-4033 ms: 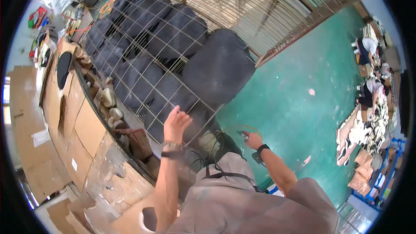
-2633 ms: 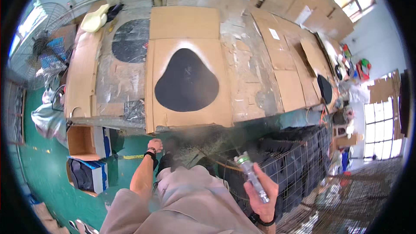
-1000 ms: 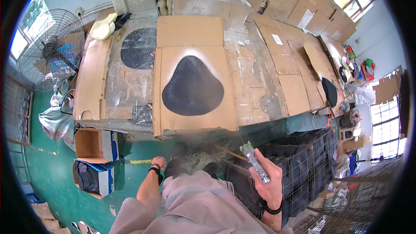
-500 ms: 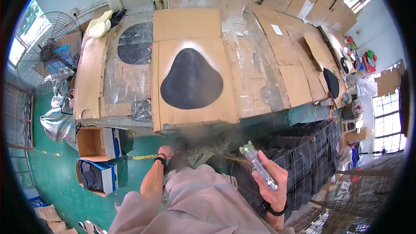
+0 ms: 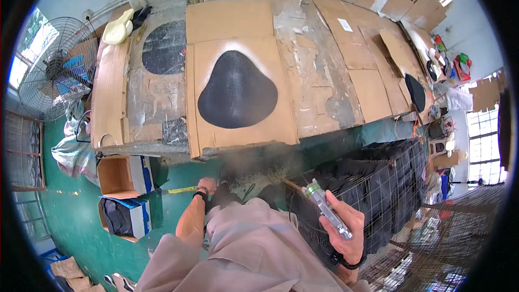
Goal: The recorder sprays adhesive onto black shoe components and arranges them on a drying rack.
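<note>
Gripping the spray gun (image 5: 331, 213), the right hand (image 5: 354, 232) is wrapped firmly around its silver body, beyond the right half of the worktop's (image 5: 154, 97) front edge and near the wire cage (image 5: 386, 186). The left hand (image 5: 207, 186) hangs in front of that edge, left of its middle; its fingers look curled, but whether they pinch anything cannot be told. A black pad (image 5: 238, 92) lies on cardboard (image 5: 230, 19) reaching the worktop's front edge, narrow end toward the back edge, white haze (image 5: 232, 46) fringing that end.
</note>
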A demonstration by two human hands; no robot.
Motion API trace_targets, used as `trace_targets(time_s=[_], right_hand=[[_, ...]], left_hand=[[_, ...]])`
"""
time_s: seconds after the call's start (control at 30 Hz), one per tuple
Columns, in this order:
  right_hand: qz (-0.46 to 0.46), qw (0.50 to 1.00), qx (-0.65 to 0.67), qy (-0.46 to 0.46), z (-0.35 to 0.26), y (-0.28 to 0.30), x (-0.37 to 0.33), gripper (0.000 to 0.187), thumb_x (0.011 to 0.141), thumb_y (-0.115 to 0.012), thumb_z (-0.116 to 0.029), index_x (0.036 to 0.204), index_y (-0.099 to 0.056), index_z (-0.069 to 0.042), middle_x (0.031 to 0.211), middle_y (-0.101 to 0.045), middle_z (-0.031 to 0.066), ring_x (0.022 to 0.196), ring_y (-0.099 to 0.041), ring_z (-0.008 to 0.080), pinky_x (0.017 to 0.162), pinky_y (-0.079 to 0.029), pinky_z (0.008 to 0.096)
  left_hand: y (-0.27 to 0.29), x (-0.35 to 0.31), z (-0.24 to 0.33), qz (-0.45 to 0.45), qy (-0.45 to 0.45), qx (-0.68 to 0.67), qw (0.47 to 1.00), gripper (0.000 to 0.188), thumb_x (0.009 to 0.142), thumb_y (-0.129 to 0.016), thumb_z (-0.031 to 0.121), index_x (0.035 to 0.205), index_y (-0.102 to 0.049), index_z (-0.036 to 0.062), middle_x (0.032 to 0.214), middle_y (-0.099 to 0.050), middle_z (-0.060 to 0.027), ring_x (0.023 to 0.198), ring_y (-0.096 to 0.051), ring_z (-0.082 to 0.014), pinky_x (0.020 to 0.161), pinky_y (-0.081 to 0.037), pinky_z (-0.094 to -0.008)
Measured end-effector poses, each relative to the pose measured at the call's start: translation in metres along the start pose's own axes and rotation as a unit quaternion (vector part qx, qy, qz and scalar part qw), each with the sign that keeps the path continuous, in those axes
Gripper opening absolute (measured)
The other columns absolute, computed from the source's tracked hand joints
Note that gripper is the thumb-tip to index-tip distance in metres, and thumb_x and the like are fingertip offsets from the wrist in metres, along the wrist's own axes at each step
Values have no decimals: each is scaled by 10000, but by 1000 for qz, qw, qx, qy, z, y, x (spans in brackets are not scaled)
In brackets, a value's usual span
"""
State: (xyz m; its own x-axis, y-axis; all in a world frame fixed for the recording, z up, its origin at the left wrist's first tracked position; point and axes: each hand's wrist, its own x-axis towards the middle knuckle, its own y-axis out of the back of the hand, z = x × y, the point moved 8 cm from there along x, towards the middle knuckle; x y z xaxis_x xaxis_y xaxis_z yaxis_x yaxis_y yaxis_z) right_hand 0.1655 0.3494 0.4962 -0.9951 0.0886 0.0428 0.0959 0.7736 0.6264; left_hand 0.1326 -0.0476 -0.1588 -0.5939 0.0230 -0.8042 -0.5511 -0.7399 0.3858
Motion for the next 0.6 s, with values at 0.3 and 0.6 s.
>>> trace_targets(time_s=[0.3,0.6], right_hand=[[30,999,7,-42,17,5,10,584,788,-798,57,1358,-672,30,1057,-758,222,883,-752,316,810,-566,341],[-63,996,60,1,3,-31,20,610,780,-772,84,1377,-658,31,1004,-743,201,858,-730,322,790,-562,344]], left_hand=[[7,-18,12,7,99,-179,979,183,940,-601,145,891,-755,57,809,-749,-89,724,-754,-221,577,-615,-411],[0,-2,23,-18,18,-28,999,232,929,-584,180,868,-777,65,758,-752,-88,687,-758,-241,618,-617,-376]])
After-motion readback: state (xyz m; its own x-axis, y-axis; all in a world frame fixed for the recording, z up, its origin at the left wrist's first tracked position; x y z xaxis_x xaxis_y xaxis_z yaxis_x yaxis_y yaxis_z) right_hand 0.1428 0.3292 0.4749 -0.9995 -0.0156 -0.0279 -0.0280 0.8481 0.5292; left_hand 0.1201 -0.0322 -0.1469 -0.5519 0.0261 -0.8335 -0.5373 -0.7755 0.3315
